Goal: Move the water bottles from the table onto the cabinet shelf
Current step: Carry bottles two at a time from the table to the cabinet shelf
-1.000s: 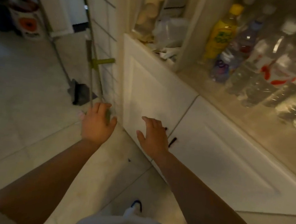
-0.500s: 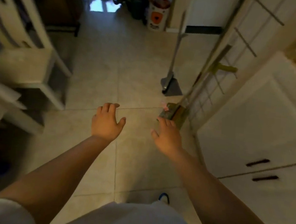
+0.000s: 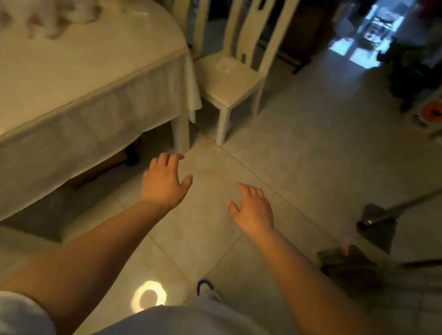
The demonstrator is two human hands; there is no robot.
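Over the tiled floor (image 3: 284, 146), two empty hands are hovering, left hand (image 3: 163, 182) and right hand (image 3: 254, 211) both spread. One table (image 3: 69, 71) and one chair (image 3: 236, 79) are now showing; the cabinet has left view. Water bottles cannot be made out.

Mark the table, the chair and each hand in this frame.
table (image 3: 69, 71), head view, bare cloth on top.
chair (image 3: 230, 87), head view, seat.
left hand (image 3: 163, 183), head view, back of hand.
right hand (image 3: 254, 211), head view, back of hand.
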